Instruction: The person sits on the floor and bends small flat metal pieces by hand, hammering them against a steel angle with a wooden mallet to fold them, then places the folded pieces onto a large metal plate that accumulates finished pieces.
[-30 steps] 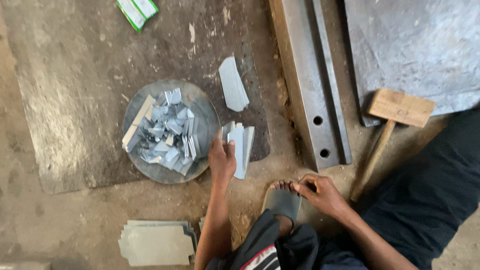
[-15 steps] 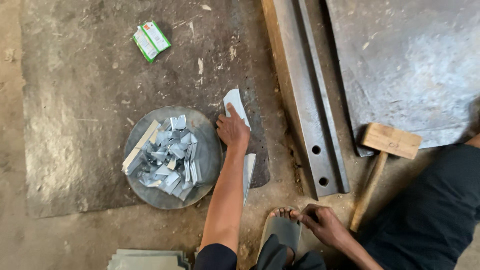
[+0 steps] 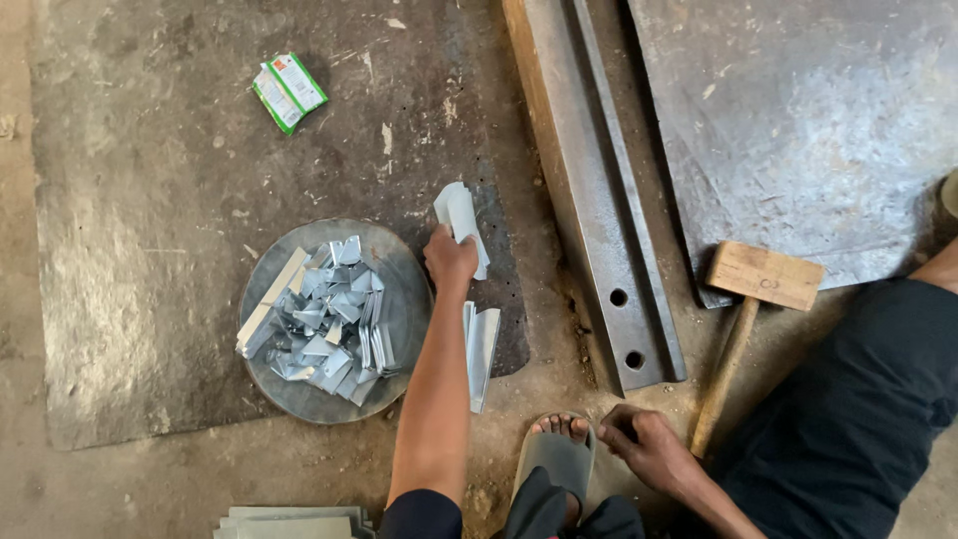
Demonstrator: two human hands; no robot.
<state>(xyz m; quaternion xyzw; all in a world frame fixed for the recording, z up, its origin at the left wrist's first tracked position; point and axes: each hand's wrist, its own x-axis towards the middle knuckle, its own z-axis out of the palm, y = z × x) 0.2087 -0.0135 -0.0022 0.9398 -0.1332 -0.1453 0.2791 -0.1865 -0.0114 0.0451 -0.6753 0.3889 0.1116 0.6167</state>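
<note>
My left hand point(image 3: 450, 262) reaches forward and closes on the near end of a flat, light grey sheet-metal strip point(image 3: 461, 210) lying on a dark metal floor plate point(image 3: 150, 200). Just behind the wrist lie a few folded metal strips point(image 3: 481, 344). To the left, a round metal pan point(image 3: 404, 289) holds several small bent metal pieces point(image 3: 324, 319) and a longer strip. My right hand point(image 3: 647, 449) rests low on the floor beside my sandalled foot point(image 3: 557, 454), holding nothing.
A heavy steel bar with two holes point(image 3: 599, 200) runs up the floor right of the strips. A wooden mallet point(image 3: 750, 299) lies by a large metal sheet point(image 3: 798, 120). A green packet point(image 3: 288, 91) sits far left. A stack of cut sheets point(image 3: 294, 521) lies at the bottom edge.
My left hand left the folded strips, reached forward and took hold of the flat strip. The right hand stayed by the foot. The view shifted forward.
</note>
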